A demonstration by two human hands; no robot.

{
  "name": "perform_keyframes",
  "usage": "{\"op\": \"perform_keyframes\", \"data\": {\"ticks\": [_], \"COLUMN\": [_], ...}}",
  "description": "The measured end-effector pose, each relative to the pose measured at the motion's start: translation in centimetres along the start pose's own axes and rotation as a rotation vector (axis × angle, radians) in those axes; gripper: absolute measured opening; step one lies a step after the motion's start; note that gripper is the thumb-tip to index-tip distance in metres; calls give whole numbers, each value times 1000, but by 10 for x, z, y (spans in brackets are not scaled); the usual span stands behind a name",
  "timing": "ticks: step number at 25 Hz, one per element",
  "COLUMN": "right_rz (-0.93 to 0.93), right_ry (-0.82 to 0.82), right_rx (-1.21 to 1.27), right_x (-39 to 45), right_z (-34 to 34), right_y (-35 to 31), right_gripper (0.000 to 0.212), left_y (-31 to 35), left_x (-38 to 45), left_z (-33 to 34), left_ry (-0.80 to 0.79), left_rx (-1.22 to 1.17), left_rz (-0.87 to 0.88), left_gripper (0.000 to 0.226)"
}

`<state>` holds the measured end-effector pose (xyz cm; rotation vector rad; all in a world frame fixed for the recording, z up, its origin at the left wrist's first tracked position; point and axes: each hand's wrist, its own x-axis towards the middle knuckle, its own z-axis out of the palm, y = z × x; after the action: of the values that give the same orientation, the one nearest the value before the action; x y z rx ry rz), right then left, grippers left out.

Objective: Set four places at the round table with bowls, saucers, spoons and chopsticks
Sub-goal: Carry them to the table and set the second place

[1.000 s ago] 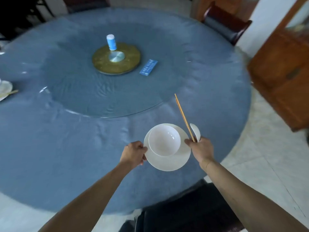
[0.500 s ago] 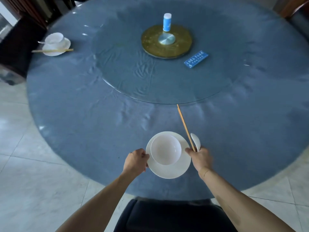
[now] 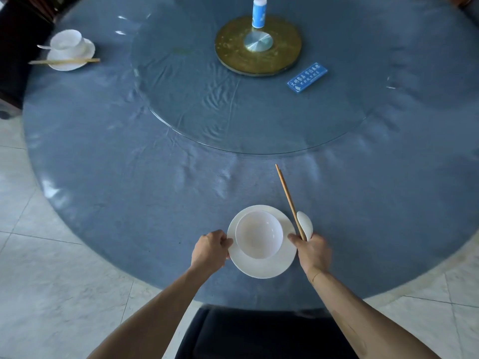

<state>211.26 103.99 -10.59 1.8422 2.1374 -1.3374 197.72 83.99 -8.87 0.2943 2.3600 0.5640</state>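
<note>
The person stands at the near edge of the round table (image 3: 129, 177), which is covered in a blue cloth, both arms stretched out over it. The left hand (image 3: 210, 251) is curled round the left rim of a white saucer (image 3: 261, 268), and a white bowl (image 3: 258, 234) sits upright on that saucer, a little toward its far side. The right hand (image 3: 312, 252) is at the saucer's right rim, its fingers closed on a pair of wooden chopsticks (image 3: 287, 198) and a white spoon (image 3: 305, 224); the chopsticks slant away toward the middle of the table, and the spoon's bowl shows just beside them on the right. Whether the saucer rests on the cloth or is held just above it, I cannot tell. Far off on the left side of the table lies a finished place: a second bowl (image 3: 67, 42) on its saucer (image 3: 77, 63), a spoon handle (image 3: 42, 46) poking out to the left, and chopsticks (image 3: 64, 61) laid across the saucer's near edge. In the middle sits a glass turntable (image 3: 207, 120) with a gold disc (image 3: 233, 58), a blue and white bottle (image 3: 259, 11) standing on the disc, and a small blue card (image 3: 307, 77) lying just beside it. A dark chair seat (image 3: 246, 335) is below, between the arms.
</note>
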Motion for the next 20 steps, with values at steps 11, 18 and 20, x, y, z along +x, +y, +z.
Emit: {"op": "perform_keyframes", "data": {"ticks": [11,18,20], "right_rz": [-26,-175,-216], "right_ry": [134,89,109], "right_rx": [-126,-190,-240], "right_x": [-25,-91,-108], "right_z": [-11,-13,-9], "right_y": [-1,-12,-12], "right_gripper": [34,22,20], "left_y": [-12,2,19], "left_x": [-6,-58,-77], "left_z": [-3,-3,9], "left_ry": [13,24,-178], "left_rx": [89,-76,-240], "left_rz": [8,295,345], "left_gripper": [24,21,19]}}
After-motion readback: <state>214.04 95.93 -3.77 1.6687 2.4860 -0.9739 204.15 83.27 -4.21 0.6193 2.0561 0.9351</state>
